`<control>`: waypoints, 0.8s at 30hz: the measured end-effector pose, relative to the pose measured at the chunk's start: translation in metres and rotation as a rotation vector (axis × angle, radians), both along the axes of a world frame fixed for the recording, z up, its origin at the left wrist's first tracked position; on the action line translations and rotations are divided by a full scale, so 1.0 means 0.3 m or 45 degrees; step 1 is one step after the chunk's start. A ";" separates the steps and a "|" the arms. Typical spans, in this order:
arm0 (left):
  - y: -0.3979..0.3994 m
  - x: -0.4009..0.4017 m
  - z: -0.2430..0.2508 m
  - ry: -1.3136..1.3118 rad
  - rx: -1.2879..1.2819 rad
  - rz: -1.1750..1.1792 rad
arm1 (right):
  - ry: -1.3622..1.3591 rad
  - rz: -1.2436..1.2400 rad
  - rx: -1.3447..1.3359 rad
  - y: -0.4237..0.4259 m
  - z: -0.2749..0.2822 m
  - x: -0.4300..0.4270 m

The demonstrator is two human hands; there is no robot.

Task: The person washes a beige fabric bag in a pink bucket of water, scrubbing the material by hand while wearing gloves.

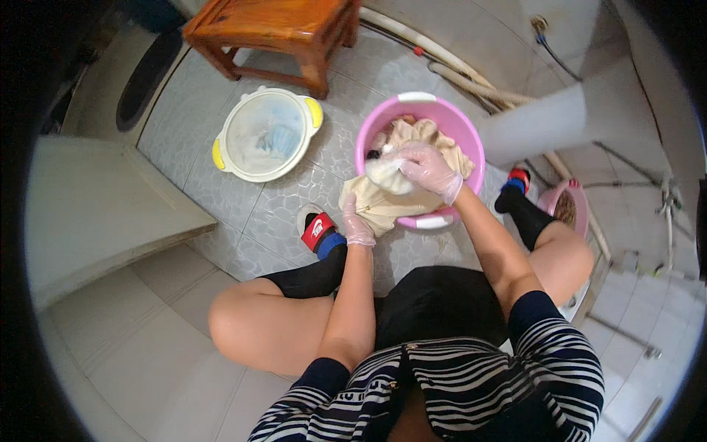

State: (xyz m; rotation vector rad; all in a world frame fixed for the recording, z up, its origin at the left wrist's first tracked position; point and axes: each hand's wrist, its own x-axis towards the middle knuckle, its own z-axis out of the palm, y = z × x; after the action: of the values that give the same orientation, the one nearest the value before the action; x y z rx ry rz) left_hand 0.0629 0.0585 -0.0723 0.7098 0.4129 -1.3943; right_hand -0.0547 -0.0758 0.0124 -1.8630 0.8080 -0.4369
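Note:
Both my hands wear thin clear gloves. My left hand [358, 224] grips the edge of a cream-coloured cloth garment [386, 205], which hangs over the near rim of a pink plastic basin [476, 130] with white handles. Over the basin, my right hand [431, 168] is closed on a bunched white cloth [389, 174], held just above the garment. More cream cloth [425, 135] lies heaped inside the basin, beside a small dark item [373, 154]. The palm side of my right hand is hidden.
A white basin [265, 175] with yellow handles, holding something light blue, stands on the tiled floor left of the pink one. Behind it is a wooden stool [265, 25]. Pipes [464, 80] run along the wall. A small pink bucket [580, 207] stands beyond my right leg.

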 end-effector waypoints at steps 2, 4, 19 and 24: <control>-0.007 -0.031 0.050 0.111 0.031 0.001 | 0.023 -0.132 -0.091 0.090 -0.050 -0.037; 0.017 -0.042 -0.024 0.076 -0.019 0.010 | -0.089 0.003 -0.097 0.224 -0.169 0.030; 0.021 -0.154 0.306 0.102 -0.084 -0.216 | 1.057 -0.442 0.119 -0.063 -0.374 -0.247; 0.040 -0.098 0.211 -0.042 -0.001 -0.210 | 0.160 0.111 -0.576 0.078 -0.202 0.011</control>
State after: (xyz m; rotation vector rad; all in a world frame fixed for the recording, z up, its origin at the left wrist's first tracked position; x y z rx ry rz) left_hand 0.0333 0.0707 -0.0090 0.7792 0.3338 -1.5352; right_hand -0.0514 -0.0523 -0.0483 -2.3551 0.7491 -0.4796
